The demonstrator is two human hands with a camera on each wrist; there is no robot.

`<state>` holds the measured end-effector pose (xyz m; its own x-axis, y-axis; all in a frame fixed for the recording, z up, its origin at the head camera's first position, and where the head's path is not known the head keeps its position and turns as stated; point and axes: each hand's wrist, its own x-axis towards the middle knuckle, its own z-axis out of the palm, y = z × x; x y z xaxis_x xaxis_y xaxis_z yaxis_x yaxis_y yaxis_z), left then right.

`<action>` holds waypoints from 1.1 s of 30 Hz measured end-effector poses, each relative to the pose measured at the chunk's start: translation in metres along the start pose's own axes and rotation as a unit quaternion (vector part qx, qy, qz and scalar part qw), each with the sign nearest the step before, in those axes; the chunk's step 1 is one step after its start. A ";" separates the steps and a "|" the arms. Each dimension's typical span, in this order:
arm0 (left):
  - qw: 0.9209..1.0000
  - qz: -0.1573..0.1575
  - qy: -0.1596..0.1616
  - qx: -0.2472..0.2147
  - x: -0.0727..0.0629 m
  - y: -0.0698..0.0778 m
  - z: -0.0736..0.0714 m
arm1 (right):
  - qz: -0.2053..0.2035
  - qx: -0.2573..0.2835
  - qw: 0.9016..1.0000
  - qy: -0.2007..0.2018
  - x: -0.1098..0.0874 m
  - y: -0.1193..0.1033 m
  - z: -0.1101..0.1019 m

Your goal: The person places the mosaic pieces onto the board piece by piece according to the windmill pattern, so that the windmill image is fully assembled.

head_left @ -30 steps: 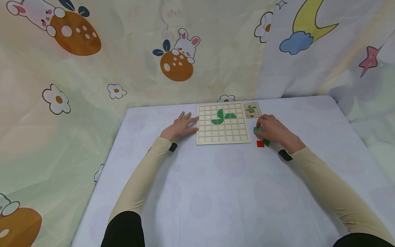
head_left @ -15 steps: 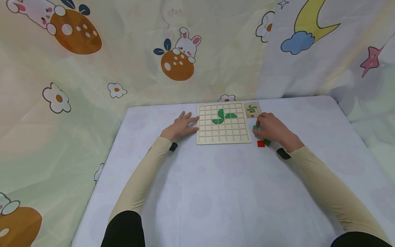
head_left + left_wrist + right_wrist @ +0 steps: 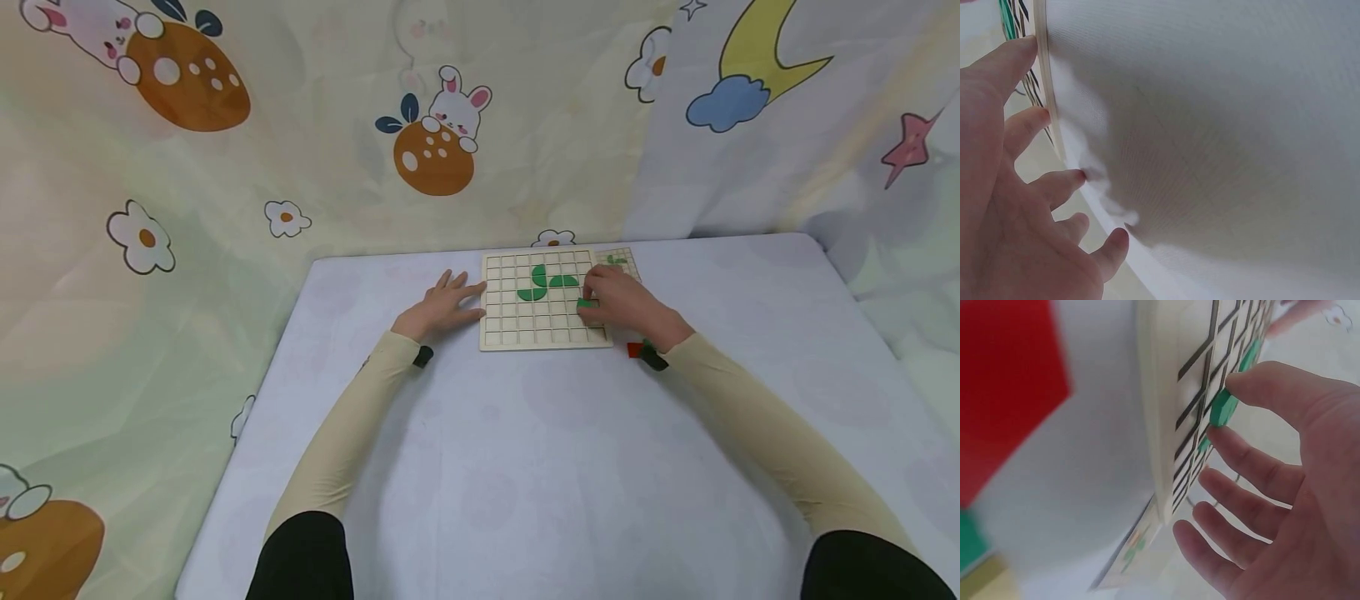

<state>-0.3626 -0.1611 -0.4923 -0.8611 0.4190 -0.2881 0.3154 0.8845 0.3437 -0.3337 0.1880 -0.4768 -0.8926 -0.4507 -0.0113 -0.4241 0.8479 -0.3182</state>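
A square wooden grid board (image 3: 525, 327) lies near the far edge of the table, with several green rounded pieces (image 3: 532, 294) set in its cells. My left hand (image 3: 441, 308) rests at the board's left side, fingers spread; in the left wrist view the thumb and a fingertip touch the board's edge (image 3: 1044, 69). Over the right part of the board, my right hand (image 3: 626, 302) pinches a green piece (image 3: 1224, 407) between thumb and index finger, the other fingers loosely extended. A small patterned card (image 3: 628, 257) lies behind the board's right side, partly hidden by that hand.
A red square piece (image 3: 635, 350) lies right of the board, partly covered by the right wrist's black camera (image 3: 653, 358). In the right wrist view, a blurred green piece (image 3: 969, 540) is near it. A printed cloth wall (image 3: 315, 167) rises behind the white table (image 3: 480, 467).
My right hand has moved left from beside the board to over it, carrying the green piece. The left hand has stayed at the board's left edge.
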 end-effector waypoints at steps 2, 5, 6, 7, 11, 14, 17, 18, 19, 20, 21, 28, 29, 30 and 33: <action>1.000 0.000 -0.002 0.000 0.000 0.000 0.000 | -0.013 -0.006 1.000 0.000 0.006 -0.005 0.001; 1.000 0.000 -0.003 -0.001 0.000 0.000 -0.001 | -0.027 -0.018 0.999 0.002 0.013 -0.010 0.003; 1.000 0.000 -0.004 -0.002 0.001 0.000 -0.001 | -0.031 -0.021 0.999 0.004 0.015 -0.011 0.003; 1.000 0.000 -0.004 -0.002 0.001 0.000 -0.001 | -0.034 -0.025 0.999 0.007 0.017 -0.012 0.005; 1.000 -0.001 -0.004 0.002 0.001 0.000 -0.001 | -0.035 -0.040 0.998 0.017 0.023 -0.014 0.009; 1.000 -0.001 -0.002 0.004 0.000 0.001 0.000 | -0.037 -0.051 0.998 0.027 0.026 -0.017 0.011; 1.000 0.000 -0.001 0.003 0.000 0.000 0.000 | -0.033 -0.053 0.997 0.039 0.027 -0.021 0.012; 1.000 0.000 0.000 0.003 0.000 0.000 0.000 | -0.032 -0.052 0.997 0.043 0.028 -0.022 0.013; 1.000 0.001 0.000 0.002 0.000 0.000 0.000 | -0.028 -0.050 0.997 0.047 0.028 -0.023 0.013; 1.000 0.001 0.000 0.003 0.000 0.000 0.001 | -0.026 -0.048 0.997 0.050 0.028 -0.024 0.014; 1.000 0.000 -0.001 0.004 0.001 -0.001 0.001 | -0.023 -0.047 0.997 0.054 0.028 -0.024 0.015; 1.000 -0.003 -0.002 0.002 0.001 -0.001 0.001 | -0.017 -0.049 0.996 0.072 0.028 -0.028 0.018; 1.000 -0.003 -0.003 0.002 0.001 -0.001 0.001 | -0.017 -0.047 0.996 0.074 0.028 -0.029 0.019; 1.000 -0.003 -0.004 0.002 0.001 -0.001 0.001 | -0.018 -0.046 0.996 0.076 0.028 -0.030 0.019; 1.000 -0.002 -0.006 0.004 0.001 -0.001 0.000 | -0.026 -0.047 0.995 0.080 0.029 -0.031 0.021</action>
<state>-0.3637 -0.1615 -0.4934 -0.8575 0.4184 -0.2993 0.3159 0.8875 0.3356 -0.3430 0.1431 -0.4870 -0.8787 -0.4509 0.1568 -0.4762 0.8505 -0.2233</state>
